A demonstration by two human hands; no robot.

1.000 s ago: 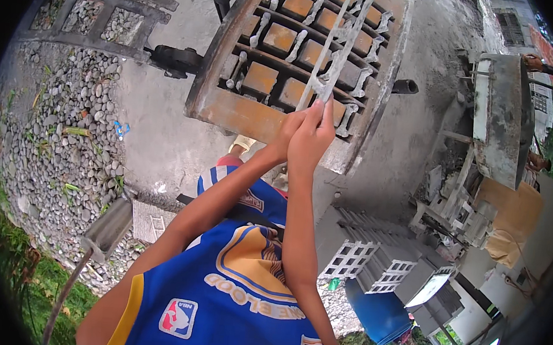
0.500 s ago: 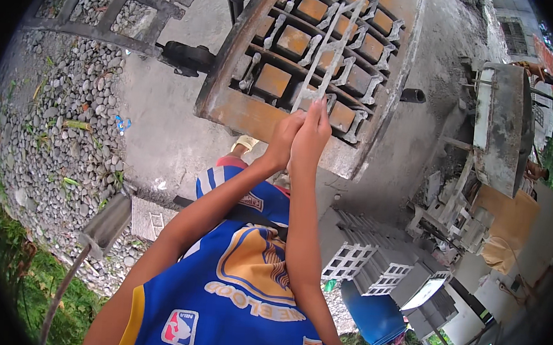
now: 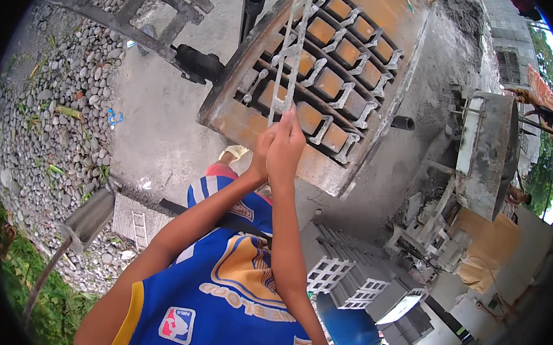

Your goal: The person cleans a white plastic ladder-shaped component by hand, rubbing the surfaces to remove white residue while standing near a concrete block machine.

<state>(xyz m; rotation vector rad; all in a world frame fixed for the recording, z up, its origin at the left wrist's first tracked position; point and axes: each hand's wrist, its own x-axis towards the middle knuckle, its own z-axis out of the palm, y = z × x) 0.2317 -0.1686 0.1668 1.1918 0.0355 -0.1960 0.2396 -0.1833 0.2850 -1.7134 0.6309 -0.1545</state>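
My left hand (image 3: 262,153) and my right hand (image 3: 286,146) are side by side, fingers wrapped round the near end of a long, narrow metal frame (image 3: 295,58). Two thin grey rails make up this frame, and it lies over the left part of a rusty metal block mould (image 3: 229,113). Rows of square, orange-brown cores (image 3: 328,83) fill the mould, with grey, bone-shaped metal pieces (image 3: 344,95) between them. Where the rails pass, some cores are partly covered. My fingers hide the frame's grip, and its far end runs out at the top edge.
Concrete floor (image 3: 159,113) surrounds the mould. Left are pebbles (image 3: 48,137), a dark metal grid (image 3: 117,17) and a wheelbarrow-like metal tray (image 3: 91,214). Stacked hollow blocks (image 3: 330,274) stand lower right, near a blue drum (image 3: 346,328). A rusty metal trough (image 3: 488,155) is farther right.
Both hands have shifted left with the frame, which has moved from the mould's middle cores to those on its left. My grip stays closed. The whole view has also shifted slightly.
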